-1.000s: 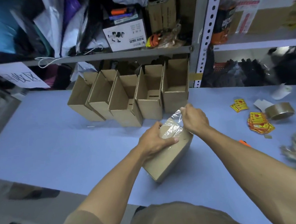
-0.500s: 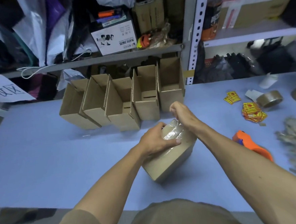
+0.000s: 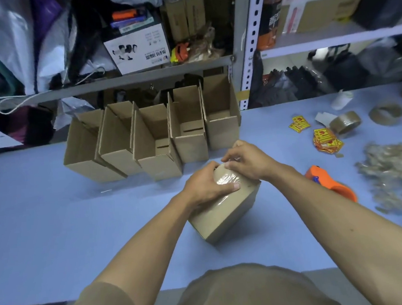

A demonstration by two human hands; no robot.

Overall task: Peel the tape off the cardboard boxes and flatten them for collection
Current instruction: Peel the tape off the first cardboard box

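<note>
A small closed cardboard box (image 3: 225,212) lies tilted on the blue table (image 3: 57,222) in front of me. Clear tape (image 3: 228,177) runs over its top end. My left hand (image 3: 204,185) grips the box's upper end, thumb pressed on the tape. My right hand (image 3: 245,161) pinches the crumpled loose end of the tape at the box's far top edge. Behind stand several open cardboard boxes (image 3: 156,141) in a row against the shelf.
An orange tape dispenser (image 3: 330,183) lies right of the box. Further right are yellow stickers (image 3: 325,139), a brown tape roll (image 3: 345,122), an empty tape core (image 3: 386,114) and a pile of peeled tape scraps (image 3: 391,172). Metal shelving (image 3: 247,53) full of goods backs the table.
My right hand, which held a peeled flap of tape raised above the box, has come down onto the box's top edge. The tape now lies bunched under its fingers. The left hand kept its grip.
</note>
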